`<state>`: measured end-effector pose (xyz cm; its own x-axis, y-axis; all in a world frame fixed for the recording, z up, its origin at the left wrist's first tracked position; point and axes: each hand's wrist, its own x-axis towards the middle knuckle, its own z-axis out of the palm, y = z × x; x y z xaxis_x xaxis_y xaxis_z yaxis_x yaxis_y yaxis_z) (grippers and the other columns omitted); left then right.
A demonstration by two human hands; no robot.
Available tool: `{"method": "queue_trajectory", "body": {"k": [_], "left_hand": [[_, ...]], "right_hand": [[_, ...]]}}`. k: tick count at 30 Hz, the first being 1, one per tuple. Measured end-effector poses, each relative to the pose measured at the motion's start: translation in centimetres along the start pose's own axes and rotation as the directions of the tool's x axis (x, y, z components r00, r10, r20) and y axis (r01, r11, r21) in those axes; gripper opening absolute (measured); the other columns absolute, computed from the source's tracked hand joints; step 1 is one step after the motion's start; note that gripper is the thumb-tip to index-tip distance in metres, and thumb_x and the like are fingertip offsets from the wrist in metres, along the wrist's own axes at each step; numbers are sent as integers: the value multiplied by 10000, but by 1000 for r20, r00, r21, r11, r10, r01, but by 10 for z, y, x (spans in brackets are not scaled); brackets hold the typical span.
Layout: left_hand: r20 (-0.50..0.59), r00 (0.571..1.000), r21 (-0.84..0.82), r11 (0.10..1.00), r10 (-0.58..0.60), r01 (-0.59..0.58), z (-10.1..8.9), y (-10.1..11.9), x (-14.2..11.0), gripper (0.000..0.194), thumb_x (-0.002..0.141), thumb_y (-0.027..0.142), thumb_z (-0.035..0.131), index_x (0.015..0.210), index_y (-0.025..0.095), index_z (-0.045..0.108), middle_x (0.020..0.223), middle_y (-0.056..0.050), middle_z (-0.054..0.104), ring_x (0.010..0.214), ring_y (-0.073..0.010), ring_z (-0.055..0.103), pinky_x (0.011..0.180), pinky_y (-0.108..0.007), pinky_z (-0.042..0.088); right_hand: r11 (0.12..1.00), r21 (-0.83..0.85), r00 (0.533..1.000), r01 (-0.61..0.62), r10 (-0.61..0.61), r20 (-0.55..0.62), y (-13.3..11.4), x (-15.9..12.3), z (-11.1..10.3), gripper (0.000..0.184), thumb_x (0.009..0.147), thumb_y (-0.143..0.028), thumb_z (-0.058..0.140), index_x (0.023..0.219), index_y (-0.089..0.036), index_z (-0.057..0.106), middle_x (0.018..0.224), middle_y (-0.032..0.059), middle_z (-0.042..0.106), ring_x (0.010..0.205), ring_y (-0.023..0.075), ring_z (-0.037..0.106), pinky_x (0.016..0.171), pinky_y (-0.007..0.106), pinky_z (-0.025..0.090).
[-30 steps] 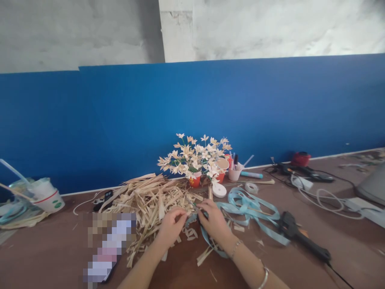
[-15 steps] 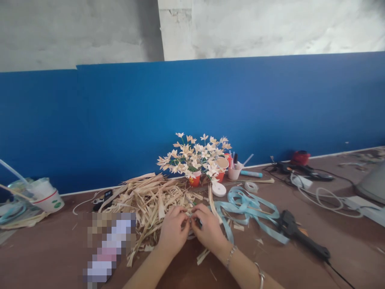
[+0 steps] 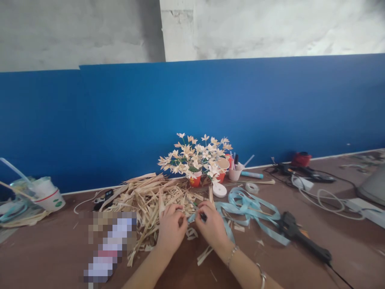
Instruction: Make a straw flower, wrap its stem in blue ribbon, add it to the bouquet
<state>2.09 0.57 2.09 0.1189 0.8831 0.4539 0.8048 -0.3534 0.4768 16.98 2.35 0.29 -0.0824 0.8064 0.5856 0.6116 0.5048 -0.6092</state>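
My left hand (image 3: 171, 228) is closed, its thumb and fingers curled together at the right edge of a heap of dry pale husk strips (image 3: 150, 200). What it pinches is too small to make out. To its right, my right hand (image 3: 213, 226) is curled round a small black object (image 3: 203, 216), mostly hidden by the fingers. The two hands are a little apart, with pale scraps (image 3: 191, 233) on the table between them. Just beyond stand pale artificial flowers (image 3: 195, 154) in a red cup (image 3: 195, 180).
Light-blue ribbon (image 3: 249, 206) lies tangled right of my hands, beside a black corded tool (image 3: 303, 237). A white disc (image 3: 219, 190), a tape roll (image 3: 252, 187) and a pen cup (image 3: 235, 173) stand behind. Cables (image 3: 319, 196) lie far right; a white bowl (image 3: 51, 200) sits left.
My hands have moved apart from touching, the right one shifting rightward. Pale scraps now show on the table between them.
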Motion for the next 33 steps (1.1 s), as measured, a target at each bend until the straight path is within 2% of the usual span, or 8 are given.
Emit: {"method": "queue_trajectory", "body": {"k": [5,11,15,22,27,29,31,33], "left_hand": [[42,998,-28,999,40,-39,-1,0,1,175,762,171,477,728,215,643,963,-58,579,940,-234,500,807,-396,380],[28,999,-35,999,41,-40,0,4,-1,153,735,156,498,675,206,631,955,-61,582,945,-240,499,809,-396,378],[8,1000,-31,999,-21,22,4,4,-1,140,711,163,526,593,193,595,956,-54,594,952,-246,501,805,-396,364],[14,996,18,996,-84,84,7,6,-3,135,696,189,543,584,202,618,932,-46,618,941,-241,514,800,-390,342],[-34,989,103,984,-144,147,0,-3,3,150,701,152,508,600,190,612,867,-52,628,902,-235,522,788,-352,334],[52,985,37,986,-162,160,-5,-8,7,171,731,168,475,627,187,610,743,-42,623,782,-202,545,720,-302,352],[160,965,-24,976,-209,216,-8,-14,12,185,751,192,452,651,187,608,654,-25,609,658,-172,541,623,-260,342],[261,944,-66,972,-200,224,-8,-19,14,211,756,207,439,626,185,603,589,-10,592,580,-151,525,559,-237,316]], "right_hand": [[994,99,996,40,-48,80,0,2,-2,193,684,-106,515,845,-172,597,965,82,544,916,197,534,809,306,440],[992,108,991,69,-81,110,-3,-1,-1,129,699,-78,496,690,-179,576,964,78,549,913,189,533,797,311,445],[986,69,983,154,-160,88,-4,-4,2,167,685,-41,471,716,-177,563,942,85,559,904,196,527,798,331,441],[981,-53,982,188,-185,41,-4,-10,9,142,719,-66,466,733,-173,558,927,94,569,898,215,525,787,363,429],[994,-25,994,104,-105,-33,1,-3,5,139,726,-80,450,678,-182,532,890,79,563,855,195,537,746,315,432],[999,18,999,37,-37,4,4,1,2,135,762,-111,436,688,-186,520,846,63,561,792,174,545,693,276,432],[999,39,994,-7,2,106,6,2,0,133,800,-144,418,711,-190,505,771,39,562,718,158,544,629,247,417],[999,46,975,-26,15,221,7,1,0,132,831,-166,387,752,-193,490,694,14,556,643,147,534,577,231,391]]}}
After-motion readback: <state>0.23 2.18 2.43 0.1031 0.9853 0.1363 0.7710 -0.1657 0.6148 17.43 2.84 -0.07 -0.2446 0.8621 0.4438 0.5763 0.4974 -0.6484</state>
